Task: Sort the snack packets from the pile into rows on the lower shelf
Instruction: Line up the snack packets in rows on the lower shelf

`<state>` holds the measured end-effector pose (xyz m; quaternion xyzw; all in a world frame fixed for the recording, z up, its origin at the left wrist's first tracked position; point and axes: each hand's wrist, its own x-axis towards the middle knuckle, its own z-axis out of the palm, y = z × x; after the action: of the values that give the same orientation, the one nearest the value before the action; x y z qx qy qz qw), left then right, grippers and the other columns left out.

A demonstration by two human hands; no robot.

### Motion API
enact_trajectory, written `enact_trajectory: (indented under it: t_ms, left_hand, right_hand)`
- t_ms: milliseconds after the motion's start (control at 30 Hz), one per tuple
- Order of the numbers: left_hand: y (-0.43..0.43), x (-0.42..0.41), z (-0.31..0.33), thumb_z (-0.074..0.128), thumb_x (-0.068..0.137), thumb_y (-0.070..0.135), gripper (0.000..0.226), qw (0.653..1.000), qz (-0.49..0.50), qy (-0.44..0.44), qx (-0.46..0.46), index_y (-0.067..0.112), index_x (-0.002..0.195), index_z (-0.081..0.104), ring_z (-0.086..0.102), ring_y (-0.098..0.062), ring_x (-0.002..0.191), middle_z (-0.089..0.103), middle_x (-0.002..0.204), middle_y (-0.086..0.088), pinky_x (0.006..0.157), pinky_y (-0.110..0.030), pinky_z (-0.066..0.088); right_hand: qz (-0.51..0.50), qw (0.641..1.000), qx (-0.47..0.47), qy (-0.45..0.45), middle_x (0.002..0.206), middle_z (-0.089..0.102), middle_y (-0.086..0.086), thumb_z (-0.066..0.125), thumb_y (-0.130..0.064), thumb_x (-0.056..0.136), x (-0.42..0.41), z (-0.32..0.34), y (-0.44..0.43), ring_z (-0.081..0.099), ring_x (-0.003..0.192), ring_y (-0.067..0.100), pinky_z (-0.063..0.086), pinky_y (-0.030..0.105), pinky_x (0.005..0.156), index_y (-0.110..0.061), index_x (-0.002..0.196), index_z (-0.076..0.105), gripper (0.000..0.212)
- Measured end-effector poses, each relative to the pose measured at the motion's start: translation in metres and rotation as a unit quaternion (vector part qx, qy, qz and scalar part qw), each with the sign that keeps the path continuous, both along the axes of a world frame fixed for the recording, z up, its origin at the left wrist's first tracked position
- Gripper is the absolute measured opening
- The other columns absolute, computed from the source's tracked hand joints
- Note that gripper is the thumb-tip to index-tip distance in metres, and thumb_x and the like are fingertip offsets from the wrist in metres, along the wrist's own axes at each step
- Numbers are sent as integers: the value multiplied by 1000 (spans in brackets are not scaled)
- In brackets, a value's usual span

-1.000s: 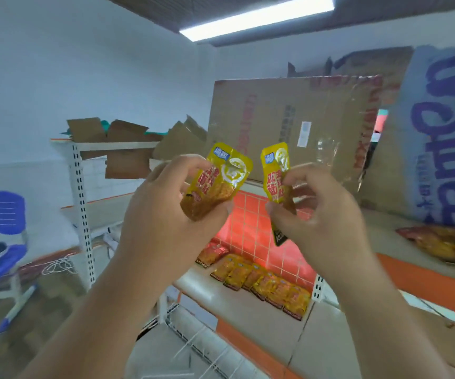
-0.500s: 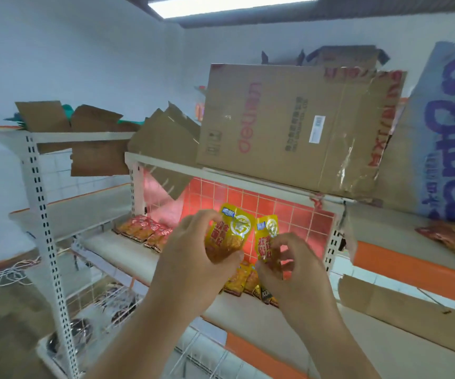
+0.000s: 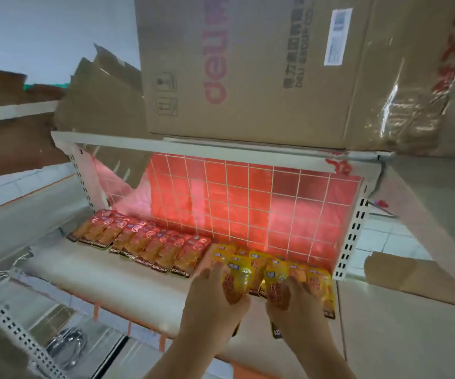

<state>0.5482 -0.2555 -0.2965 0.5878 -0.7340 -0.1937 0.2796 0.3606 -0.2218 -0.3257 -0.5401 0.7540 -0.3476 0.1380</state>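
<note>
Left hand (image 3: 215, 299) grips one yellow packet (image 3: 236, 280), right hand (image 3: 296, 307) pinches a second yellow packet (image 3: 275, 283) — both low over the yellow row (image 3: 316, 280) at the right end of the lower shelf (image 3: 111, 283), beside the red row (image 3: 144, 242). I judge this the placing step; next I'd lay each flat, lined up with its neighbours — then release.

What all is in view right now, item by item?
red packets: one row, count unclear, red, lower shelf left
yellow packets: one row, yellow, lower shelf right
lower shelf: one, white
grid panel: one, red, behind the rows
cardboard box: one, brown, upper shelf
cardboard scraps: several, brown, left of the box
left hand: grips left packet, yellow, over the yellow row
right hand: grips right packet, yellow, over the yellow row
</note>
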Motion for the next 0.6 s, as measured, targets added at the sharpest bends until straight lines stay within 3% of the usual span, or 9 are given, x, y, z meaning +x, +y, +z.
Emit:
enact_trajectory:
  t_ms: [100, 233, 333, 500, 600]
  left_hand:
    - [-22, -22, -25, 70, 73, 66, 59, 999, -12, 0, 40, 40, 121, 46, 57, -12, 100, 51, 106, 13, 82, -30, 53]
    - [-47, -44, -50, 71, 78, 65, 66, 999, -25, -11, 35, 33, 131, 47, 59, -15, 108, 57, 115, 10, 84, -29, 51]
    - [-67, -57, -63, 66, 81, 69, 72, 999, -22, -21, 37, 35, 139, 41, 55, -19, 115, 55, 120, 7, 91, -34, 51]
    - [-98, -66, -76, 63, 82, 69, 59, 994, -51, -95, 18, 38, 128, 41, 59, -24, 101, 59, 112, 4, 77, -37, 51]
    - [-111, -65, -80, 64, 83, 63, 56, 989, -84, -120, 20, 36, 126, 44, 61, -24, 103, 57, 114, 2, 79, -36, 50]
  right_hand:
    - [-29, 997, 66, 0, 106, 51, -2, 74, -36, 82, -10, -19, -18, 56, 96, 23, 44, 30, 75, -22, 123, 62, 45]
    - [-57, 993, 104, 2, 113, 51, -1, 73, -37, 82, -14, -30, -33, 56, 102, 25, 48, 32, 82, -27, 127, 59, 48]
    - [-81, 990, 114, 4, 115, 55, 1, 75, -37, 80, -15, -33, -44, 57, 103, 24, 50, 33, 88, -24, 124, 61, 47]
    - [-118, 986, 121, 10, 117, 54, 2, 71, -46, 84, -5, -39, -60, 53, 107, 28, 48, 35, 87, -26, 119, 58, 42]
    - [-142, 981, 129, 10, 119, 52, 2, 68, -44, 86, 5, -44, -68, 52, 108, 27, 45, 34, 82, -25, 118, 57, 39]
